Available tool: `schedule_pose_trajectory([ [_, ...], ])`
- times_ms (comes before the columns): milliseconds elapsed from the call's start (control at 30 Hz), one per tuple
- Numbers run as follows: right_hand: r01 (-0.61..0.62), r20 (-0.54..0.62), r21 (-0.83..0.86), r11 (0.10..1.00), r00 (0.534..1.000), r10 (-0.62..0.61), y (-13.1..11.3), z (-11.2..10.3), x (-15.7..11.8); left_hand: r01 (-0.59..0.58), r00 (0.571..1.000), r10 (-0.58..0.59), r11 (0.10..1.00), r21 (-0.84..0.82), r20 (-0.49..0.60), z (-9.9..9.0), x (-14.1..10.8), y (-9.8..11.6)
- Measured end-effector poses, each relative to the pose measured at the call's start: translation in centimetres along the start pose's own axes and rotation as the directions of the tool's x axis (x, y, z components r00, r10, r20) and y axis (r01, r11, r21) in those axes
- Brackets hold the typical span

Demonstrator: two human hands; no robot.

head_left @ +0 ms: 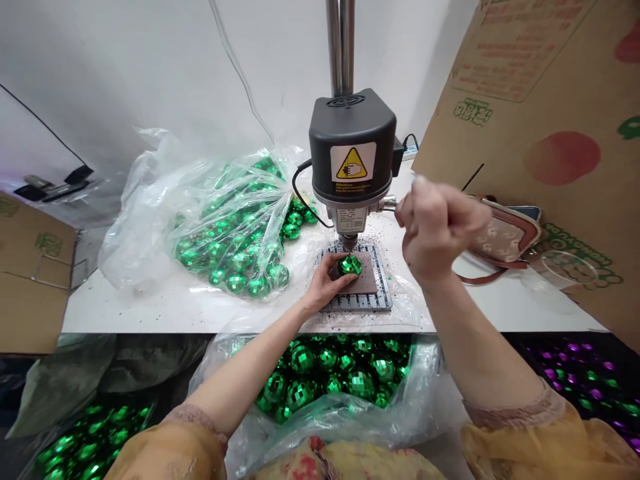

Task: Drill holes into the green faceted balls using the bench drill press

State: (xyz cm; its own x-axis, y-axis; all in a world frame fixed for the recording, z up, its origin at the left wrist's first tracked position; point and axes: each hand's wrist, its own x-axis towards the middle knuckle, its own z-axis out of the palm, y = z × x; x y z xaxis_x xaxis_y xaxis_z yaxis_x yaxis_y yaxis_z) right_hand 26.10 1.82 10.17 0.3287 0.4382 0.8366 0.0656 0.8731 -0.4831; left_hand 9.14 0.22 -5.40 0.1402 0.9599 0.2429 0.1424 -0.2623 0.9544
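My left hand (pixel 327 283) pinches a shiny green mirror-faceted ball (pixel 350 266) between thumb and fingers. The ball rests on a flat brown pad (pixel 367 283) over the slotted metal base, directly under the chuck of a black bench drill (pixel 353 150). Whether the bit has entered the ball is too small to tell. To the right of the drill, my right hand (pixel 435 227) is closed in a fist around the drill's feed lever (pixel 389 203). Most of that lever is hidden by the fingers, which are slightly blurred.
A clear plastic bag (pixel 150 200) of green balls lies left of the drill. Below the table edge, more green balls (pixel 330 373) fill a plastic-lined container. Cardboard boxes (pixel 540 127) flank both sides; a small bag (pixel 505 233) lies at right. Dark shavings dot the white tabletop (pixel 150 310).
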Motion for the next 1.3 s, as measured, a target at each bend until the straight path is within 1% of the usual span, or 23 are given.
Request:
schedule_pose_trajectory([
  [33, -0.045, -0.06, 0.063, 0.997, 0.997, 0.049, -0.4, 0.5, 1.1, -0.004, 1.0, 0.004, 1.0, 0.008, -0.022, 0.0, 0.0, 0.3],
  [100, -0.115, -0.017, 0.089, 0.989, 0.993, 0.117, -0.8, 1.3, 3.0, -0.02, 0.996, 0.022, 0.999, 0.033, -0.086, 0.0, -0.3, 1.1],
  [167, -0.137, 0.0, 0.149, 0.979, 0.99, 0.139, -0.9, 1.7, 4.3, -0.033, 0.989, 0.043, 0.996, 0.079, -0.138, -0.4, -1.2, 2.3],
  [233, -0.145, 0.005, 0.167, 0.975, 0.989, 0.146, -0.8, 1.8, 4.8, -0.036, 0.992, 0.055, 0.987, 0.156, -0.117, -1.1, -3.3, 3.8],
  [267, -0.147, 0.011, 0.159, 0.976, 0.989, 0.147, -0.7, 1.8, 4.8, -0.039, 0.996, 0.054, 0.978, 0.207, -0.066, -1.6, -4.7, 4.5],
  [333, -0.136, 0.027, 0.135, 0.982, 0.991, 0.133, -0.6, 1.7, 4.7, -0.068, 0.993, 0.033, 0.941, 0.332, 0.11, -2.4, -8.4, 5.3],
  [400, -0.115, 0.032, 0.134, 0.984, 0.993, 0.112, -0.4, 1.6, 4.6, -0.148, 0.946, -0.018, 0.866, 0.478, 0.325, -3.0, -12.7, 5.4],
  [467, -0.094, 0.017, 0.161, 0.983, 0.996, 0.092, -0.4, 1.7, 4.6, -0.266, 0.872, -0.091, 0.737, 0.621, 0.482, -3.3, -16.8, 4.7],
  [533, -0.093, 0.0, 0.183, 0.979, 0.996, 0.094, -0.4, 1.8, 4.5, -0.348, 0.823, -0.162, 0.615, 0.708, 0.545, -3.4, -19.7, 4.1],
  [600, -0.102, -0.01, 0.19, 0.977, 0.994, 0.105, -0.5, 1.8, 4.4, -0.366, 0.797, -0.235, 0.543, 0.755, 0.556, -3.6, -20.8, 4.2],
  [667, -0.109, -0.024, 0.192, 0.975, 0.993, 0.115, -0.6, 1.8, 4.3, -0.355, 0.767, -0.284, 0.559, 0.749, 0.575, -4.1, -19.7, 5.2],
  [733, -0.114, -0.03, 0.184, 0.976, 0.992, 0.121, -0.5, 1.8, 4.2, -0.315, 0.769, -0.252, 0.65, 0.692, 0.587, -5.0, -16.5, 6.6],
  [767, -0.116, -0.033, 0.18, 0.977, 0.992, 0.124, -0.5, 1.7, 4.1, -0.28, 0.805, -0.206, 0.696, 0.661, 0.557, -5.6, -14.2, 7.1],
  [800, -0.123, -0.031, 0.175, 0.977, 0.991, 0.13, -0.4, 1.7, 4.1, -0.241, 0.857, -0.147, 0.732, 0.637, 0.494, -6.3, -11.6, 7.5],
  [833, -0.122, -0.034, 0.175, 0.977, 0.991, 0.13, -0.4, 1.7, 4.1, -0.202, 0.914, -0.094, 0.738, 0.644, 0.395, -7.0, -8.7, 7.5],
  [867, -0.118, -0.036, 0.176, 0.977, 0.991, 0.126, -0.4, 1.7, 4.1, -0.168, 0.957, -0.051, 0.706, 0.689, 0.286, -7.7, -5.6, 7.3],
  [900, -0.113, -0.042, 0.18, 0.977, 0.992, 0.122, -0.5, 1.7, 4.0, -0.124, 0.983, -0.023, 0.646, 0.754, 0.182, -8.3, -2.6, 6.9],
  [967, -0.114, -0.038, 0.175, 0.978, 0.992, 0.122, -0.6, 1.7, 3.9, -0.004, 0.998, -0.05, 0.506, 0.862, 0.034, -9.4, 2.9, 5.4],
  [1033, -0.121, -0.021, 0.17, 0.978, 0.992, 0.126, -0.8, 1.7, 3.8, 0.123, 0.99, -0.117, 0.424, 0.897, -0.08, -10.2, 7.0, 3.8],
  [1133, -0.121, -0.009, 0.168, 0.978, 0.992, 0.125, -1.0, 1.7, 3.8, 0.171, 0.982, -0.146, 0.418, 0.892, -0.12, -10.9, 10.1, 1.9],
  [1233, -0.127, -0.009, 0.158, 0.979, 0.991, 0.13, -1.0, 1.7, 3.8, 0.177, 0.983, -0.118, 0.449, 0.876, -0.139, -11.0, 10.5, 1.4],
  [1267, -0.13, -0.009, 0.157, 0.979, 0.991, 0.133, -1.1, 1.7, 3.8, 0.198, 0.98, -0.106, 0.51, 0.837, -0.167, -10.8, 10.3, 1.4],
  [1300, -0.131, -0.01, 0.159, 0.979, 0.991, 0.134, -1.1, 1.7, 3.9, 0.229, 0.972, -0.11, 0.62, 0.75, -0.206, -10.6, 9.9, 1.6],
])
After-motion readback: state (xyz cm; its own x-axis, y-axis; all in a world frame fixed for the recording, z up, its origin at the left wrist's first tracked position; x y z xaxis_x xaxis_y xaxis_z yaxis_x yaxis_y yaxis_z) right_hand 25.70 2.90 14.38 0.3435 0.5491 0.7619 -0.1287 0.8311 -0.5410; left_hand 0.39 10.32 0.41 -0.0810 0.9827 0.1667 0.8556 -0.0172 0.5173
